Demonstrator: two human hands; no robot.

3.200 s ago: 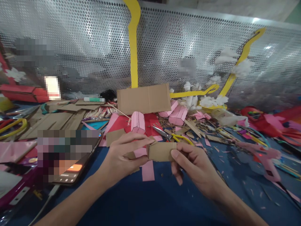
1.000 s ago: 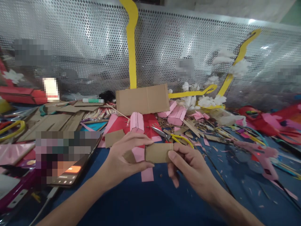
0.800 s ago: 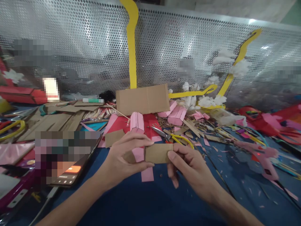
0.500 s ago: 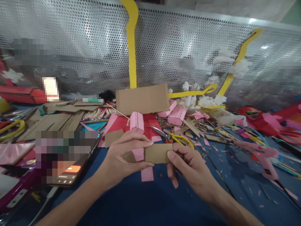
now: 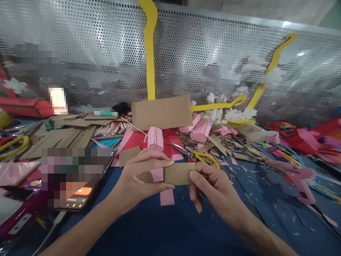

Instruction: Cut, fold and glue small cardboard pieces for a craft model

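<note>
Both hands hold a small rectangular piece of cardboard (image 5: 178, 174) above the blue tabletop. My left hand (image 5: 141, 174) grips its left end, thumb at the lower edge and fingers at the upper edge. My right hand (image 5: 210, 185) pinches the right end between thumb and index finger, the other fingers curled below. Behind the hands lie scissors (image 5: 186, 151) with yellow handles, partly hidden by the right hand. A folded pink paper block (image 5: 155, 138) sits just beyond the left hand, and a pink paper strip (image 5: 167, 197) lies below the cardboard.
A larger cardboard box (image 5: 161, 113) with a tall yellow strip (image 5: 150, 60) stands at the back before a perforated metal panel (image 5: 181, 46). At right lies a pink glue gun (image 5: 298, 177) with its cord. A phone (image 5: 87, 185) rests at left. Paper scraps litter the table.
</note>
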